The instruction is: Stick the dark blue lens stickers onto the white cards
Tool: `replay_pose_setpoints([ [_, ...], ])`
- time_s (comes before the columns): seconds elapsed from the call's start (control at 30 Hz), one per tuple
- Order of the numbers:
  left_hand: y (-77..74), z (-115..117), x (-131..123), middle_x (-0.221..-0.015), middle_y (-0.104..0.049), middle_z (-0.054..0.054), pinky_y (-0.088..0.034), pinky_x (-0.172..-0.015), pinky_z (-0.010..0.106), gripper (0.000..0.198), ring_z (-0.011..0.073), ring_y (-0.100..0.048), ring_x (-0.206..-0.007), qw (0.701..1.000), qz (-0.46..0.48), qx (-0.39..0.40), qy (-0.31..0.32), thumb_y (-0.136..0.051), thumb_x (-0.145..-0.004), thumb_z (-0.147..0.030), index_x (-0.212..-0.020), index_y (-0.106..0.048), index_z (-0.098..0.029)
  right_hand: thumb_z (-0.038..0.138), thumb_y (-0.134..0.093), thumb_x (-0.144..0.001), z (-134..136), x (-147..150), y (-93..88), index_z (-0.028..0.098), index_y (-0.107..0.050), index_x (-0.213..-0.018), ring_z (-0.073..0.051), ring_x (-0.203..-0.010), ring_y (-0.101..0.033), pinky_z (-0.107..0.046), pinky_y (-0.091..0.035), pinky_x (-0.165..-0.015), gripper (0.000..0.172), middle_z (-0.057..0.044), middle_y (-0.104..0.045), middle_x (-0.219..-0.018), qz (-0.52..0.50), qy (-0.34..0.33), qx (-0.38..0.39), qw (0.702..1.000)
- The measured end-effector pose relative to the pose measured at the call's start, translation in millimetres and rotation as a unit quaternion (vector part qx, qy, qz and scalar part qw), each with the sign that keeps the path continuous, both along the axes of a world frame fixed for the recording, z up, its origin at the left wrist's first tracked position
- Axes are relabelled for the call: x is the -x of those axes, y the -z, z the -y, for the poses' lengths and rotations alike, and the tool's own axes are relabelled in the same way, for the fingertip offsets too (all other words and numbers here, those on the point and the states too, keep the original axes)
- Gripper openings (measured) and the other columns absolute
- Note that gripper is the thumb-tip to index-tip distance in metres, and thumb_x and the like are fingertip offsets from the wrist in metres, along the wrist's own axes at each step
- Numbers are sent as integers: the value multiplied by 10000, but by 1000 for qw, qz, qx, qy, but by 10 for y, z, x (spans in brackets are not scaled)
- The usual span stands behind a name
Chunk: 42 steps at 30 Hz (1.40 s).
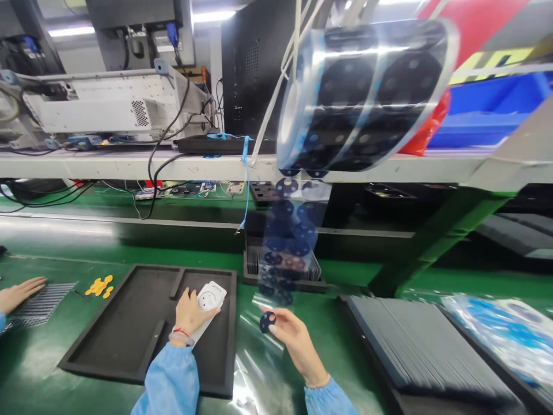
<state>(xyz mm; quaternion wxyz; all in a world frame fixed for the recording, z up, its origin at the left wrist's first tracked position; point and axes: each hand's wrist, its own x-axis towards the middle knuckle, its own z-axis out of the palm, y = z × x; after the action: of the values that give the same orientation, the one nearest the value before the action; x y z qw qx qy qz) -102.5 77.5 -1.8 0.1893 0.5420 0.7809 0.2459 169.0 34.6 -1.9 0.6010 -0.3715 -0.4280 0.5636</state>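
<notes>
My left hand (190,314) is closed on a white socket plate (211,298) lying in a black foam tray (116,340). My right hand (290,334) pinches a small dark round sticker (267,321) at the bottom end of a clear film strip (290,236) that carries several such dark discs. The strip hangs down from a big roll (365,95) above the shelf. Both wrists wear light blue sleeves.
Another person's hand (19,293) rests at the far left by a ribbed grey mat (41,302) and small yellow parts (100,286). Trays of thin dark sheets (415,346) lie to the right. A shelf (129,164) with electronics and cables runs across the back.
</notes>
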Motion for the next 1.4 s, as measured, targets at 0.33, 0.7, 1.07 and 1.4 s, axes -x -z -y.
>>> replay_pose_setpoints([
  [0.33, -245, 51, -170, -1221, -628, 121, -425, -963, 378, 565, 303, -579, -1172, 994, -71, -88, 9, -663, -704, -445, -1198, -520, -209, 449, -893, -530, -83, -77, 19, 194, -752, -816, -224, -820, -667, -355, -534, -807, 408, -62, -739, -837, -12, 106, 94, 990],
  [0.7, -368, 517, -1254, -936, -660, 50, -517, -759, 375, 674, 257, -684, -849, 951, 287, -69, 92, -815, -582, -412, -1021, -336, -230, 459, -858, -567, 129, 242, -181, 160, -731, -693, -193, -623, -624, -304, -519, -615, 348, -53, -699, -656, 38, 178, 60, 982],
  [1.07, -153, 623, -1306, -1094, -684, 92, -492, -910, 406, 579, 231, -673, -1014, 868, 446, -66, 206, -636, -800, -274, -1221, -243, -227, 443, -820, -638, 190, 236, -30, 167, -720, -674, -155, -582, -529, -265, -439, -558, 295, -21, -633, -615, 132, 214, 18, 968],
  [1.4, -122, 663, -1304, -1206, -616, 152, -452, -989, 447, 624, 258, -627, -1110, 870, 432, -86, 221, -613, -808, -256, -1295, -228, -182, 434, -809, -673, 217, 241, 58, 162, -720, -707, -152, -610, -517, -276, -444, -607, 288, -27, -637, -655, 135, 224, 22, 965],
])
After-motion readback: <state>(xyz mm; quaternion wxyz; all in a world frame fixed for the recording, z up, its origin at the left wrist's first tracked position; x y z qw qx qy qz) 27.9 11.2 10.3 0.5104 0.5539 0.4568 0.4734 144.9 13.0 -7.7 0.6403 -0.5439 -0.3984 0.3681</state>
